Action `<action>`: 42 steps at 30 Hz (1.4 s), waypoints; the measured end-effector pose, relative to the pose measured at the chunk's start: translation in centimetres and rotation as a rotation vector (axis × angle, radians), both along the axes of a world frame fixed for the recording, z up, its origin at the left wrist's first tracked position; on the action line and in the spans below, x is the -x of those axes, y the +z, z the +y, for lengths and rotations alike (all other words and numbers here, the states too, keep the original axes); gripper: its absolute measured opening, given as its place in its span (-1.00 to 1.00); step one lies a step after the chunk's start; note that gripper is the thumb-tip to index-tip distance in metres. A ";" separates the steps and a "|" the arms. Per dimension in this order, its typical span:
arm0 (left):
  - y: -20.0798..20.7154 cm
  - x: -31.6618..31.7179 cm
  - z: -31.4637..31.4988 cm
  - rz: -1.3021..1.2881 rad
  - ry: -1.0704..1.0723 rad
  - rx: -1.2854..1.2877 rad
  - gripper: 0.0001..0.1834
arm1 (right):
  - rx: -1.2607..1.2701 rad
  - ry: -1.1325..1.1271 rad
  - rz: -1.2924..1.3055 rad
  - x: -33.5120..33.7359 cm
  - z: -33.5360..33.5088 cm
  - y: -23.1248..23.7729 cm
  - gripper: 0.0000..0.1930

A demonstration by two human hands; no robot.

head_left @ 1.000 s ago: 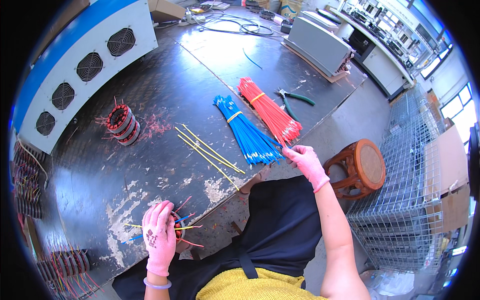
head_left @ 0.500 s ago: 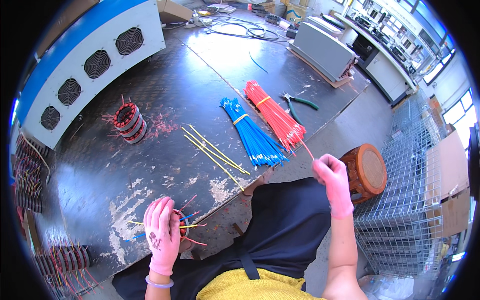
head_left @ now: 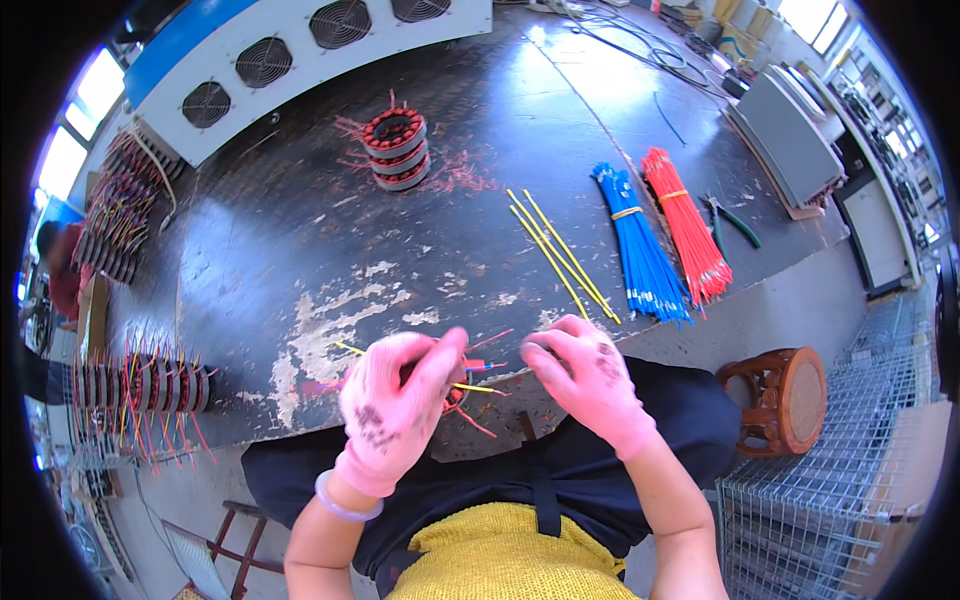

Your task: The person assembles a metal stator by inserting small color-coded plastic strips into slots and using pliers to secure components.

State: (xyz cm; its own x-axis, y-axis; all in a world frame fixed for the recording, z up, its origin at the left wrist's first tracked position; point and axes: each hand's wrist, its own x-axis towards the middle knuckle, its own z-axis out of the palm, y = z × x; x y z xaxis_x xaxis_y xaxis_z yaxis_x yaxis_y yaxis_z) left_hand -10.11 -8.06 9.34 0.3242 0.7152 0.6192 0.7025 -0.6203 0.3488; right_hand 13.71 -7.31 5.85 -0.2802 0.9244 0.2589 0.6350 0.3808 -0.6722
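My left hand point(head_left: 400, 405), in a pink glove, is closed around a small ring-shaped stator point(head_left: 455, 398) at the table's front edge. Most of that stator is hidden behind the fingers; red, blue and yellow wire ends stick out of it. To its right, my right hand point(head_left: 590, 385), also gloved, has thumb and forefinger pinched together, apparently on a red wire that shows poorly. Beyond it lie a banded bundle of blue wires point(head_left: 640, 250), a banded bundle of red wires point(head_left: 688, 225) and several loose yellow wires point(head_left: 560, 255).
A stack of wound stators point(head_left: 397, 150) stands farther back amid red wire scraps. Green-handled pliers point(head_left: 735, 225) lie beside the red bundle. Rows of wired stators point(head_left: 145, 388) line the left edge. A wooden stool point(head_left: 785, 400) and a wire mesh cage point(head_left: 830, 500) are at right.
My right hand has moved left from the red bundle, where it held a red wire, to beside the stator. The view has turned; my left hand keeps its hold.
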 end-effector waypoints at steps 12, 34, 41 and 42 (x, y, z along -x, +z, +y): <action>-8.4 -1.1 0.8 -0.378 0.064 0.463 -0.64 | 0.391 -0.013 0.291 5.8 2.3 -4.5 -0.82; -5.5 0.7 2.3 -0.023 -0.137 0.437 -0.80 | 0.236 0.036 0.243 3.7 1.4 -2.1 -0.86; -5.5 0.2 2.1 -0.114 -0.140 0.498 -0.80 | 0.371 0.058 0.259 3.4 2.0 -1.1 -0.85; -5.6 0.2 2.1 -0.129 -0.140 0.504 -0.80 | 0.385 0.069 0.262 3.3 2.2 -1.1 -0.85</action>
